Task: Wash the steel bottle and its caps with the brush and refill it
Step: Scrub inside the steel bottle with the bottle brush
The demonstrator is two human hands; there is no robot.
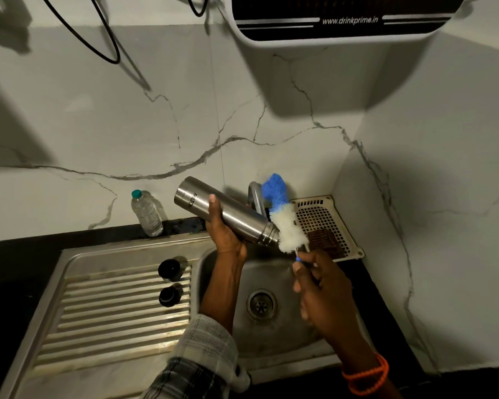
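Observation:
My left hand (226, 231) grips the steel bottle (236, 213) around its middle and holds it tilted above the sink bowl (274, 335), its open threaded mouth pointing down to the right. My right hand (320, 286) holds the handle of the bottle brush (283, 217). The brush's white and blue bristles stand outside the bottle, right beside its mouth. Two black caps lie on the ribbed drainboard (104, 312): one cap (170, 269) farther back, the other cap (168, 295) nearer to me.
A tap (254, 194) rises behind the bottle. A cream corner rack (323, 217) holds a brown scrub pad (324, 240). A clear plastic bottle (146, 213) with a green cap stands on the counter by the wall. A water purifier (343, 18) hangs above.

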